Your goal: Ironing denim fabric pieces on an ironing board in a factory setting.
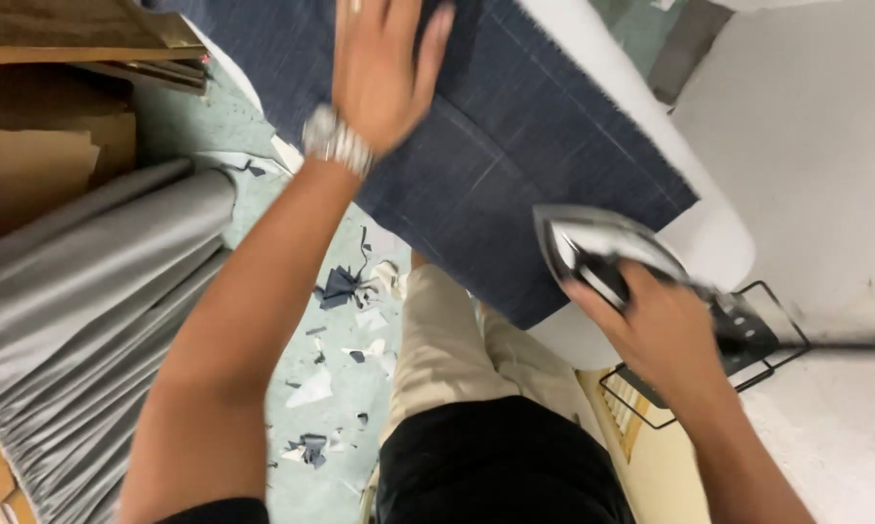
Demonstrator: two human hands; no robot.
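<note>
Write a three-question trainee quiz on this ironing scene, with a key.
1. True or false: the left hand lies flat on the dark blue pinstriped cloth.
2. Which hand grips the silver-soled electric iron?
3. What litters the pale green floor? A) coins B) fabric scraps C) leaves

Key: 1 true. 2 the right hand. 3 B.

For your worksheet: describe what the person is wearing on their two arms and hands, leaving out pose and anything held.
Both forearms are bare. The left hand has a silver metal link watch at the wrist. A black short sleeve edge shows on the left upper arm. The right hand wears nothing visible.
</note>
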